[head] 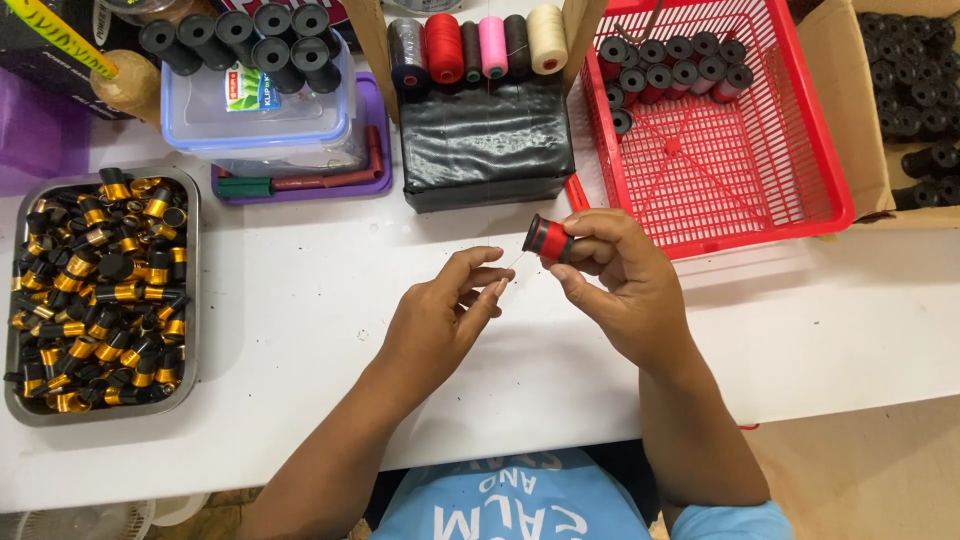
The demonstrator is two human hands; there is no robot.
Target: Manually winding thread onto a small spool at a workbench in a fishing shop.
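The right hand [615,285] holds a small black plastic bobbin wound with red thread [548,239] between thumb and fingertips, above the white table top [300,300] and just beside the front rim of the red plastic mesh basket [790,150]. The left hand [445,315] is closed to a narrow pinch; its fingertips [497,287] appear to grip a fine thread end [514,264] running up to the bobbin. The thread is barely visible.

Handling judgement: the bobbin is light and rigid. Its black end flanges are the firm places to take hold. The wound red middle is softer and can slip or unwind under pressure. The loose thread end is limp and thin; it calls for a fingertip pinch and gentle tension, since it probably snaps or slides free under a sharp pull.

Surroundings: red-wound bobbins lie in rows at the far end of the basket. A grey metal tray [195,300] at the left holds black and gold bobbins. Large thread cones [470,45] stand on a black block [487,145].
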